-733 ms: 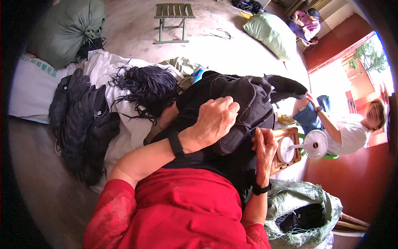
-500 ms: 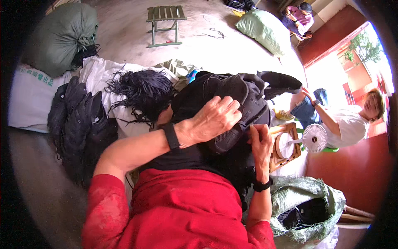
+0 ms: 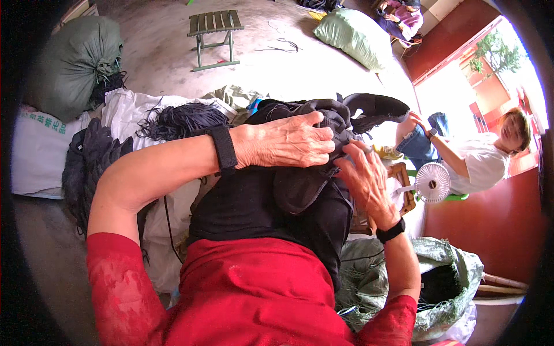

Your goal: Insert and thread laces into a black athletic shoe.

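Black shoe (image 3: 300,190) is mid-frame, left hand (image 3: 285,141) back-up over it with fingers curled, right hand (image 3: 367,179) angled in, fingers bent against it. Honestly can't tell if either's gripping.

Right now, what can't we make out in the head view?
Whether the left hand grips anything: head view, its own back hides the palm side.
Part of the shoe under it: head view, covered by that hand.
Fan base: head view, partly behind the right hand.
Sack contents: head view, too dark inside.
Far worker, top of head: head view, cut by the top edge.
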### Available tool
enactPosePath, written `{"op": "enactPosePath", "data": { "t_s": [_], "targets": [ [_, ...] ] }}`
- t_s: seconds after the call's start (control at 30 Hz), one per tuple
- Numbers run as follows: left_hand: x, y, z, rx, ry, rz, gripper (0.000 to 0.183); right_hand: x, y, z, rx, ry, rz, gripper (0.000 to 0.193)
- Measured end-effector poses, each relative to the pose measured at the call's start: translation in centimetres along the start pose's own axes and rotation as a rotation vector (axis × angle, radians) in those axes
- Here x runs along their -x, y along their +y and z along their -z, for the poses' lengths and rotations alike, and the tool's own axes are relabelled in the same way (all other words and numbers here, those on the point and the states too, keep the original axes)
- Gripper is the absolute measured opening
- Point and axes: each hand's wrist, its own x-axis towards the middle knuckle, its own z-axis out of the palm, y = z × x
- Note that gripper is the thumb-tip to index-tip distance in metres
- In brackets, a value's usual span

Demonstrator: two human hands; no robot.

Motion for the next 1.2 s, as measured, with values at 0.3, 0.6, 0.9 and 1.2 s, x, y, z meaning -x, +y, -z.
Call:
{"op": "enactPosePath", "data": {
  "t_s": [0.3, 0.6, 0.9, 1.2],
  "targets": [
    [0.5, 1.1, -0.2, 0.192, -0.121, 0.117, 0.007, -1.3, 0.7, -0.7, -0.078, -0.159, 0.027, 0.018],
    [1.1, 4.3, 0.1, 0.173, -0.076, 0.137, 0.01, -0.8, -1.5, -3.2, -0.138, -0.263, -0.143, 0.012],
    [-0.2, 4.3, -0.6, 0.229, 0.028, 0.194, 0.005, -1.7, 7.1, 6.0, -0.806, 0.289, -0.428, 0.014],
    [0.0, 4.6, -1.1, 0.198, 0.009, 0.231, 0.007, 13.1, 18.6, 15.6, -1.411, 0.894, -0.438, 0.02]
  ]
}}
